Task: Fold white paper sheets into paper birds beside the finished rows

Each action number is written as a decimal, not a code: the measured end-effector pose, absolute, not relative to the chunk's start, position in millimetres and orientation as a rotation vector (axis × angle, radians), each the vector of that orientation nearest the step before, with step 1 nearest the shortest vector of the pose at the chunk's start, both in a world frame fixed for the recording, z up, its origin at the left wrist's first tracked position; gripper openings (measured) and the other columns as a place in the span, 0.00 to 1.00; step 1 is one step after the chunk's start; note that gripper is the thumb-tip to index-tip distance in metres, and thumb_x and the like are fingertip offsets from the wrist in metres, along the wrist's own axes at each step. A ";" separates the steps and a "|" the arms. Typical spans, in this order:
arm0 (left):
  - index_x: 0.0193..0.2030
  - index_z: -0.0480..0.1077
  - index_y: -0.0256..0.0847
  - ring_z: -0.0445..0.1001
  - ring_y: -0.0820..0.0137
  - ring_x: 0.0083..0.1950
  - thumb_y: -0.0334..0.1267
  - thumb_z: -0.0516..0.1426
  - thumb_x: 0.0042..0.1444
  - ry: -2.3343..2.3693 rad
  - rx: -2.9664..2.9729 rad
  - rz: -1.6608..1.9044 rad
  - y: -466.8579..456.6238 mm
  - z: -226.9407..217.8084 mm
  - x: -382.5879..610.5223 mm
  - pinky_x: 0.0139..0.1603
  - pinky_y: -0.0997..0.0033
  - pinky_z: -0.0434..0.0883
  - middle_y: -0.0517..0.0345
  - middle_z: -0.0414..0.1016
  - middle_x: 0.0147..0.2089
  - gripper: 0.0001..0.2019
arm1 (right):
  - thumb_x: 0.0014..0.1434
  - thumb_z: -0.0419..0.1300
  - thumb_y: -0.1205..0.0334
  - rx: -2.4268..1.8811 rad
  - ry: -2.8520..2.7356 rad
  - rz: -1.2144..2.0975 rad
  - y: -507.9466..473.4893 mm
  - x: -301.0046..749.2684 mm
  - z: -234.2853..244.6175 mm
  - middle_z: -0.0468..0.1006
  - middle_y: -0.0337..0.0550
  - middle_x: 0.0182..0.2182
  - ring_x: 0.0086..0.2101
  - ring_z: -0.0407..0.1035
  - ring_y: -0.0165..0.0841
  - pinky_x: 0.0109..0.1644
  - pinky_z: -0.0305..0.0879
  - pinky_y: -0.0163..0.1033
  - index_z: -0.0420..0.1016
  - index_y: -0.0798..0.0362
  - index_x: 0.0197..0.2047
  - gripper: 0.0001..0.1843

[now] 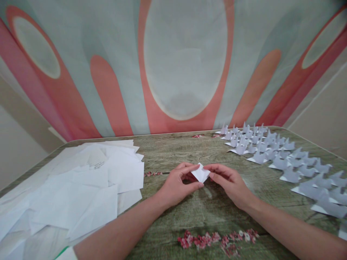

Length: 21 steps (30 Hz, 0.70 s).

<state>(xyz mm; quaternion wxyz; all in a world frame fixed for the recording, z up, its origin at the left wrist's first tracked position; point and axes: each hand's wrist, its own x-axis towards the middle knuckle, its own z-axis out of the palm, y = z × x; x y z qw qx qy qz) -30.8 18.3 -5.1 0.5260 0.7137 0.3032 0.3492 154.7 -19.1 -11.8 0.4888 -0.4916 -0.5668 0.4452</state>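
A small folded piece of white paper [200,174], diamond-shaped with crease lines, is held up between both hands near the middle of the table. My left hand [177,183] pinches its left side, thumb low and index finger at the top. On the right side, my right hand [227,180] grips the paper's edge between thumb and index finger. The other fingers of both hands curl behind and are partly hidden.
Loose white paper sheets [89,195] lie in an overlapping pile on the left. Rows of folded white paper birds [282,160] stand on the right. The wood-patterned table [168,151] bears pink flower prints [206,240] and meets a patterned backdrop [184,124].
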 end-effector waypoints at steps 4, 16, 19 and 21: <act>0.54 0.66 0.44 0.69 0.68 0.48 0.31 0.63 0.46 0.703 1.726 0.831 18.8 -7.5 -31.2 0.51 0.65 0.68 0.54 0.64 0.48 0.26 | 0.54 0.56 0.60 -1.239 -1.398 1.001 -19.6 150.2 -11.2 0.76 0.41 0.34 0.34 0.70 0.32 0.38 0.65 0.37 0.72 0.53 0.40 0.11; 0.54 0.67 0.44 0.68 0.65 0.49 0.32 0.63 0.46 0.787 1.832 0.792 20.0 -8.2 -31.5 0.51 0.63 0.67 0.53 0.66 0.49 0.26 | 0.53 0.56 0.62 -1.371 -1.539 0.881 -19.0 149.6 -16.6 0.74 0.39 0.29 0.28 0.67 0.31 0.32 0.63 0.35 0.70 0.53 0.38 0.08; 0.54 0.67 0.44 0.68 0.65 0.49 0.32 0.63 0.46 0.792 1.860 0.790 19.1 -7.3 -31.5 0.52 0.63 0.66 0.53 0.66 0.49 0.26 | 0.53 0.56 0.63 -1.365 -1.532 0.888 -18.6 149.8 -16.8 0.74 0.39 0.30 0.30 0.67 0.31 0.33 0.63 0.36 0.71 0.53 0.36 0.07; 0.54 0.67 0.44 0.68 0.65 0.49 0.32 0.63 0.46 0.803 1.877 0.797 18.5 -6.8 -31.3 0.52 0.63 0.66 0.53 0.66 0.49 0.26 | 0.52 0.56 0.63 -1.355 -1.521 0.892 -18.0 150.2 -16.8 0.75 0.40 0.31 0.30 0.67 0.32 0.34 0.63 0.36 0.71 0.53 0.35 0.06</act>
